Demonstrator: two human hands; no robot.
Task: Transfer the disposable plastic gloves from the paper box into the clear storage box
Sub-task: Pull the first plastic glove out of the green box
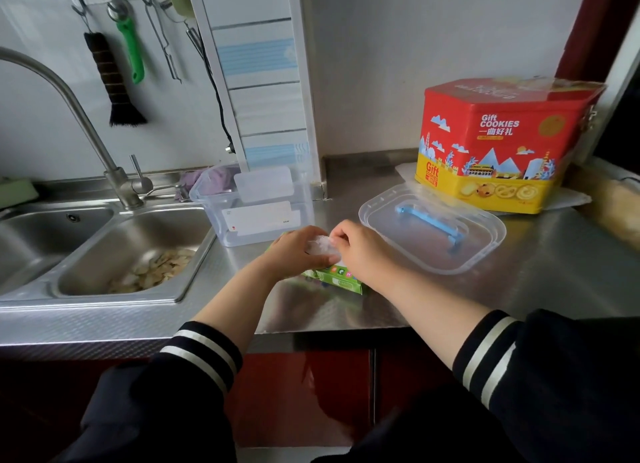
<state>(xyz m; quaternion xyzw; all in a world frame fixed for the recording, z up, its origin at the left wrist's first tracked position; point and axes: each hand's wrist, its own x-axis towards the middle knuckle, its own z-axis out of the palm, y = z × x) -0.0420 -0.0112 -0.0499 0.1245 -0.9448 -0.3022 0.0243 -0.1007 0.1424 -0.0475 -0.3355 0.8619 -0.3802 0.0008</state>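
Both the left hand (294, 251) and the right hand (356, 246) grasp the wad of disposable plastic gloves (320, 246) directly above the green paper box (337, 279), steadying extraction, while the lidless clear storage box (256, 206) stands open just beyond the left hand to receive it.

I count two hands: left hand (294, 251), right hand (360, 251). One wad of plastic gloves (322, 246) between them. One green paper box (337, 279). One clear storage box (256, 206), one clear lid (433, 232) with one blue handle (429, 222). One cookie tin (498, 144). One faucet (86, 123), two sink basins (104, 255). One brush (114, 82), one green-handled tool (131, 43) hanging.
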